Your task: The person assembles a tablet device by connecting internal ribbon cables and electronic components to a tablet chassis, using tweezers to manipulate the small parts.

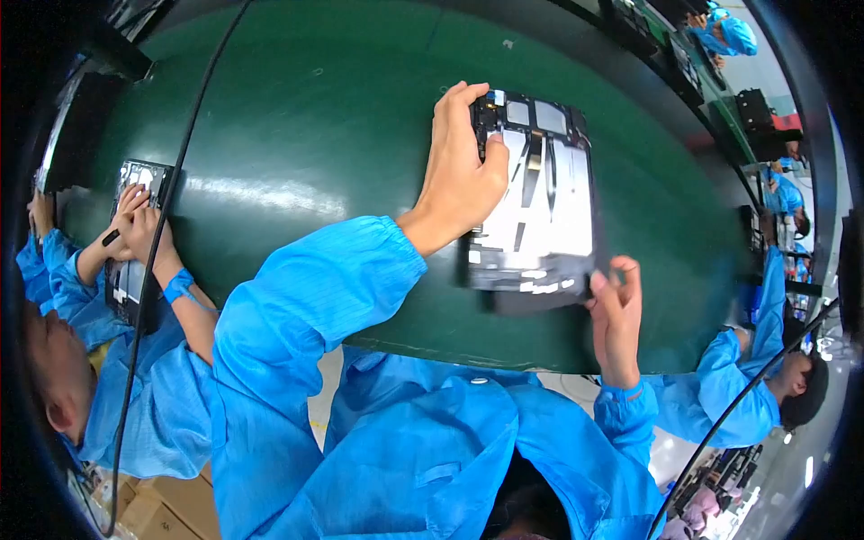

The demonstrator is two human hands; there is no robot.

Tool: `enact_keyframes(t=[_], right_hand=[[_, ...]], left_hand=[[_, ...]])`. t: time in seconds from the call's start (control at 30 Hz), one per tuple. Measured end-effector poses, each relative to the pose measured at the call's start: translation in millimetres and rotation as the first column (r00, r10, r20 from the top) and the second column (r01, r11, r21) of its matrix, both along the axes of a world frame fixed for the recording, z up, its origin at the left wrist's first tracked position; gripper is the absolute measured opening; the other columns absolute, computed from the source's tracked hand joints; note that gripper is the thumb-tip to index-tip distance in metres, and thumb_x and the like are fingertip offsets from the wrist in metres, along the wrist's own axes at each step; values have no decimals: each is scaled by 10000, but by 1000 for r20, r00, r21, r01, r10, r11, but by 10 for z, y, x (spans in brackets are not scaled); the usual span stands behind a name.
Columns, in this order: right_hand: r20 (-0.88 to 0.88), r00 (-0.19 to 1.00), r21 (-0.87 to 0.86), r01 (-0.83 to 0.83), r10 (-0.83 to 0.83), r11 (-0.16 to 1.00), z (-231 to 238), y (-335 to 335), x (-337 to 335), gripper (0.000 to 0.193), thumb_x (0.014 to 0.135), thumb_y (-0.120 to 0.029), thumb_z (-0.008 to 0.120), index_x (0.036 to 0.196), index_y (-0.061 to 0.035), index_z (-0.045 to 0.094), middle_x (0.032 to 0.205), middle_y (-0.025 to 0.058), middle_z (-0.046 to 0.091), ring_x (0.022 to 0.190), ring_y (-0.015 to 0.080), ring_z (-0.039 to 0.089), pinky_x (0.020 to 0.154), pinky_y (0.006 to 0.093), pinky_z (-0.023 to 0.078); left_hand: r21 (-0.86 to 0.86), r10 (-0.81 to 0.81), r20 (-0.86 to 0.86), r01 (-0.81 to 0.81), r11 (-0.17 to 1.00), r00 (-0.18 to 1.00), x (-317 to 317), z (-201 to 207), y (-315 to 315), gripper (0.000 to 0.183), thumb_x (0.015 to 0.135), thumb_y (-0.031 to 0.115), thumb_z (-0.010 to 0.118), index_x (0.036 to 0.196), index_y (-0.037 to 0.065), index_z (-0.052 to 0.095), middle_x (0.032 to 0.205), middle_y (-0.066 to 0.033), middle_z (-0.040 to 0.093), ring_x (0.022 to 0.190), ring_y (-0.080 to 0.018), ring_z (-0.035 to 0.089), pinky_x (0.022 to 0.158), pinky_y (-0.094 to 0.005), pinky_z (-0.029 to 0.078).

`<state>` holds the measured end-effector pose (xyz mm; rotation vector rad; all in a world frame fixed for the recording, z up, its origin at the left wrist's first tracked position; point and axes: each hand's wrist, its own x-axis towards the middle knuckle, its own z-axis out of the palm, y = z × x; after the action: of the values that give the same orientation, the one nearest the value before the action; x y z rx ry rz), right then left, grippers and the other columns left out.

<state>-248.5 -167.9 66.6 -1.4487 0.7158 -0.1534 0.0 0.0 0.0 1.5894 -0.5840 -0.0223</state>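
An opened tablet (571,189) with silver-white battery panels and a black frame is held over the green table. My left hand (463,166) grips its far left edge, thumb over the inner side and fingers toward the top corner. At the near right corner, my right hand (616,301) pinches the edge between thumb and fingers, slightly blurred. A dark, flat part (526,304) shows beneath the near edge; whether it is joined to the tablet I cannot tell.
The green table (360,108) stretches left and right. To my left, a co-worker's hands (139,225) rest on another opened tablet (148,175). A black cable (184,153) crosses the left side. At the right sits another person in blue (729,387). Dark shelving (648,45) runs along the far right.
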Motion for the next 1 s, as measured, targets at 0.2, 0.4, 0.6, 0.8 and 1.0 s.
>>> enact_keyframes(t=[0.2,0.4,0.6,0.8,1.0], right_hand=[[-263,888,-221,-437,378,872,182,88,-129,269,1079,-222,736,931,-12,655,789,28,699,741,70,643,661,248,481],[-257,868,-338,-493,425,802,77,-31,199,326,1042,-256,781,883,-16,626,719,35,675,629,63,627,554,235,447],[-141,874,-435,-477,465,764,-24,-25,238,397,989,-254,830,845,-54,519,643,11,602,584,46,569,520,245,411],[-154,851,-469,-510,502,721,85,-166,547,423,960,-225,848,820,-67,481,634,20,568,582,52,528,514,268,383],[237,958,-739,70,161,669,-500,-490,1444,221,1001,-235,763,946,-51,653,834,63,628,689,154,544,629,335,465]], left_hand=[[97,-39,100,29,995,994,1,113,52,527,1030,95,564,1529,-30,449,1644,-358,353,1530,-508,385,1270,-525,340],[155,-45,139,24,988,989,-130,61,51,497,1037,116,576,1502,-40,498,1598,-342,449,1504,-503,411,1259,-527,353],[203,-45,148,14,979,988,-479,152,166,511,1040,110,578,1516,-50,484,1637,-357,391,1510,-521,384,1268,-542,330],[266,-22,156,-21,964,987,-699,228,329,607,1028,82,583,1596,-42,405,1721,-392,190,1580,-559,266,1295,-567,268],[230,51,148,-85,970,988,-357,75,178,552,1039,77,554,1567,-39,438,1699,-349,269,1574,-511,302,1295,-559,273]])
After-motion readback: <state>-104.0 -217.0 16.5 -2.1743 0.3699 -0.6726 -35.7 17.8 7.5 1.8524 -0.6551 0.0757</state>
